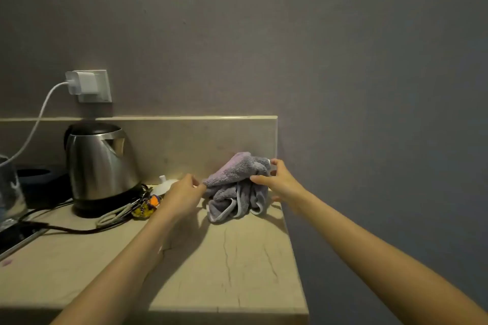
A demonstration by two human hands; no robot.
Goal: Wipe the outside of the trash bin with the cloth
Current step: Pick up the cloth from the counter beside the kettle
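Observation:
A crumpled grey-lilac cloth [236, 187] with pale edging lies at the back right corner of the beige counter [237, 258]. My left hand [183, 196] pinches the cloth's left edge between thumb and fingers. On the cloth's right side, my right hand [280, 182] has its thumb and fingers around the upper fold. No trash bin is in view.
A steel kettle [101, 166] stands at the left, with keys and a cable [137, 208] in front of it and a small white lid [165, 186] beside it. A charger [81, 83] is plugged into the wall socket. The counter ends at its right edge [293, 245].

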